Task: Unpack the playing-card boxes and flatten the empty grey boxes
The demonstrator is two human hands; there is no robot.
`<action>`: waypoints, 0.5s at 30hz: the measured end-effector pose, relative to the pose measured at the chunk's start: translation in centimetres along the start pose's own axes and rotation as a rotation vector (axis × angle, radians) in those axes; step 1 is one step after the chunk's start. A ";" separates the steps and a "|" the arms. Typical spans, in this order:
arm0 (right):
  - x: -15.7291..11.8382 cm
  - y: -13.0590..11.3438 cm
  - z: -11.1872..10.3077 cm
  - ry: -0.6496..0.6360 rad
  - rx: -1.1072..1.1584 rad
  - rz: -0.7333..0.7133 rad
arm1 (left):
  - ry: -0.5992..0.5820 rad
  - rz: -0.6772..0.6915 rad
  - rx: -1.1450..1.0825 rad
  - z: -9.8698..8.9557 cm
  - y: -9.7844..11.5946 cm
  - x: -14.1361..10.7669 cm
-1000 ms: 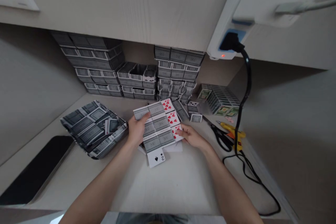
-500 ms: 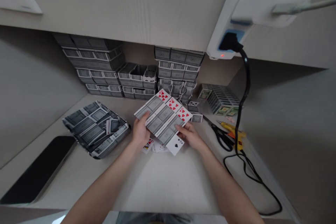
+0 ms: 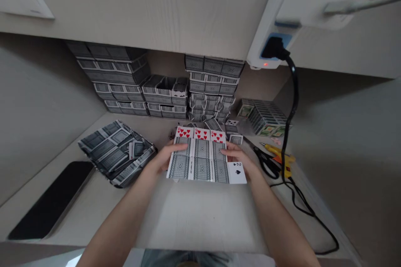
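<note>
Between my hands is a flat panel of joined playing cards, mostly grey patterned backs. Three heart faces show along its far edge, and a two of spades sticks out at its near right corner. My left hand grips the left side, thumb on top and fingers underneath. At the right side my right hand pinches it the same way. Behind the panel, loose cards lie on the desk, partly covered. To the left sits an open box built of cards, with some cards inside.
Stacked card-built boxes line the back. A clear-wrapped pack of card decks stands at the right, with black scissors and a yellow glue gun nearer. A black cable hangs from the power strip. A black phone-like slab lies left.
The card panel has turned counterclockwise, so its edges now run nearly level with the desk front. Both hands have stayed on it, and the right hand has shifted slightly right.
</note>
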State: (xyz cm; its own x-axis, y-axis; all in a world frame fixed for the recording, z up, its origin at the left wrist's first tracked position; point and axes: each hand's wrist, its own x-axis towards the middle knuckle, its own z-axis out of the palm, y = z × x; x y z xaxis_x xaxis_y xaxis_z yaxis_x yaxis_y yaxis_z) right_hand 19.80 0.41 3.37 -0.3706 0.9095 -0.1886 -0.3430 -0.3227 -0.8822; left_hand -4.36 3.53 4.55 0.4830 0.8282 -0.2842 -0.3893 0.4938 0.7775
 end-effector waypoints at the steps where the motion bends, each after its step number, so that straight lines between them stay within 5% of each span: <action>1: 0.0 0.0 -0.1 0.022 0.002 -0.006 | -0.004 -0.015 0.043 0.1 -0.1 0.0; 9: 1.7 0.7 -2.3 0.253 -0.030 -0.141 | 0.122 0.180 -0.134 0.6 -0.7 1.1; 15: 2.7 2.6 -1.0 0.271 -0.774 -0.361 | 0.134 0.373 -0.284 0.4 -0.1 1.6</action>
State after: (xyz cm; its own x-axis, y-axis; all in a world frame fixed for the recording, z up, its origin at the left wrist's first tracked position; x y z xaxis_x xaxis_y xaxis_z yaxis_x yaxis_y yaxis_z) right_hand 18.73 2.32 0.17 -0.1031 0.9836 0.1478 0.3157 0.1732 -0.9329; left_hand -3.28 4.67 4.20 0.1717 0.9801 -0.0998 -0.7245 0.1942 0.6613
